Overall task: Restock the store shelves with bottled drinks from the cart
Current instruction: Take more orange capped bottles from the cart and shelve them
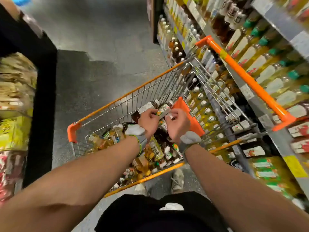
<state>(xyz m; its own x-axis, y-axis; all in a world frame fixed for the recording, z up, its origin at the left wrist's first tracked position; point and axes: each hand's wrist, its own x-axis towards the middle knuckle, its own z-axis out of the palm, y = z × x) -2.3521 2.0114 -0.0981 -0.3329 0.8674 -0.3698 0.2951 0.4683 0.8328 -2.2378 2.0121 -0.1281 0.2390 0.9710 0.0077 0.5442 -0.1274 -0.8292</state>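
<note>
Between cart rims (127, 96), hands (148, 120) (178, 125) round bottles (146, 107)

Forearms (100, 166) bare along their whole visible length. Left hand (148, 121) and right hand (178, 124) bare. Left wrist strap (141, 141): grey, thin yellow-green line along its edge, white padded unit (135, 129) on top. Right wrist strap (185, 145): grey, carrying a pale grey rounded unit (192, 137). Black garment (142, 215) with a small white patch (171, 206). Pale laced sneaker (177, 180); second one only partly visible.
</note>
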